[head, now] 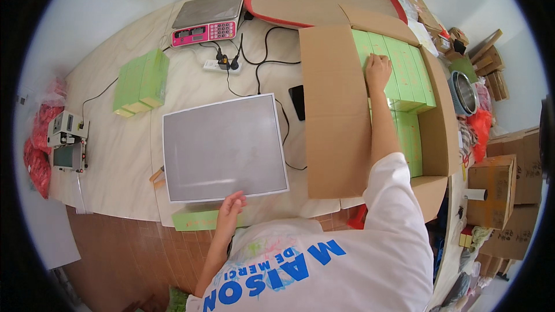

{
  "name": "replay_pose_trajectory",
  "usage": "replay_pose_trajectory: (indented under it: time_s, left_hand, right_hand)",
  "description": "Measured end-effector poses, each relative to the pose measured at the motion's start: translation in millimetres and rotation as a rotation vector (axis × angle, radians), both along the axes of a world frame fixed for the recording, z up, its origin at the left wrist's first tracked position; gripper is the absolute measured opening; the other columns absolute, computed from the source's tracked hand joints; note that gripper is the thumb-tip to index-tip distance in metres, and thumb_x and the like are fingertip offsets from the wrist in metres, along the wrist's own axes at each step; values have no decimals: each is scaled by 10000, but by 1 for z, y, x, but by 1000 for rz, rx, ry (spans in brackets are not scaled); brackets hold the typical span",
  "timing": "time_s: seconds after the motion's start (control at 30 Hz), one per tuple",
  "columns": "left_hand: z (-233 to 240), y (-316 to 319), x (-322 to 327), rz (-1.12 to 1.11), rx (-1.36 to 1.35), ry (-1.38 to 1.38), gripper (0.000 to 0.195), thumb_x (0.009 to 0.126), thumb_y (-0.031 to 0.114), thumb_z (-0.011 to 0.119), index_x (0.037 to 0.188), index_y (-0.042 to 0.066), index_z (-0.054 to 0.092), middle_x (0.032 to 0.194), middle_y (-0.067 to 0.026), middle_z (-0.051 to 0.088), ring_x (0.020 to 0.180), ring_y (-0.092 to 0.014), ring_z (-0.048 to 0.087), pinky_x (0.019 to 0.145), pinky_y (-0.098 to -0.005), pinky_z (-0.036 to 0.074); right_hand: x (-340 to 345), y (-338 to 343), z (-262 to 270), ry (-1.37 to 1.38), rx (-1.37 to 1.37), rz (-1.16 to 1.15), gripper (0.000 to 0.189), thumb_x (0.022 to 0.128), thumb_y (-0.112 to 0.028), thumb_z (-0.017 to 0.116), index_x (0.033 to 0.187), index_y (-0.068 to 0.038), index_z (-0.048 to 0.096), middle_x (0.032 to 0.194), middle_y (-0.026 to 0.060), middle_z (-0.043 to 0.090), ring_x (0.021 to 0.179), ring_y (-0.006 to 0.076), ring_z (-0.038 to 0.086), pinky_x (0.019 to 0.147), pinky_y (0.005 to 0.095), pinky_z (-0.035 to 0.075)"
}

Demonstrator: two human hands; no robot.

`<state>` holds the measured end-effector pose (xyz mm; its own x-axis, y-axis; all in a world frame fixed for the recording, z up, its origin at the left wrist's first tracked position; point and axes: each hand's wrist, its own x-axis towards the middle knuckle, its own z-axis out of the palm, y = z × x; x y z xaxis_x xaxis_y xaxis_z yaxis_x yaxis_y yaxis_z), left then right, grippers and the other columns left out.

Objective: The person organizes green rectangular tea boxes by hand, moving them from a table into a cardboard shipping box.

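Note:
An open cardboard carton (336, 108) holds several green boxes (405, 67) standing in a row, with more green boxes lower down at its near end. My right hand (378, 69) reaches into the carton and touches the tops of the boxes at the left of the row; whether it grips one is hidden. My left hand (233, 203) rests by the near edge of a flat grey panel with a white frame (225, 149), its fingers loosely curled. A single green box (195, 220) lies at the table's near edge, partly under the panel.
Green boxes (141, 80) stand together at the left. Behind them is a pink-fronted scale (204, 32); a power strip (222, 67) with black cables lies nearby. A black phone (297, 102) is beside the carton flap. A small machine (69, 141) stands far left.

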<state>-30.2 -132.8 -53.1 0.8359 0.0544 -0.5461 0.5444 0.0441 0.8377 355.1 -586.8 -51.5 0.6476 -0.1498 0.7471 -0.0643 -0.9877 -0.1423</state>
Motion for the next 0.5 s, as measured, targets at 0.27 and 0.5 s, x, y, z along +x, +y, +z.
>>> replay_pose_trajectory:
  time_s: [0.27, 0.5]
  left_hand:
    - [-34, 31, -30, 310, -88, -112, 280, 993, 222, 486, 1187, 43, 579, 1022, -40, 637, 962, -131, 584, 850, -261, 435]
    - [-6, 83, -66, 799, 159, -293, 238, 1009, 202, 438, 1097, 62, 610, 913, -15, 628, 830, -96, 568, 727, -240, 430]
  right_hand:
    - [-69, 58, 48, -12, 435, 270, 156, 888, -94, 563, 957, -52, 695, 907, 112, 631, 845, 254, 580, 764, 367, 462]
    - [-257, 257, 60, 704, 508, 1025, 247, 780, 14, 636, 1015, -58, 656, 912, 101, 631, 868, 255, 612, 749, 339, 503]
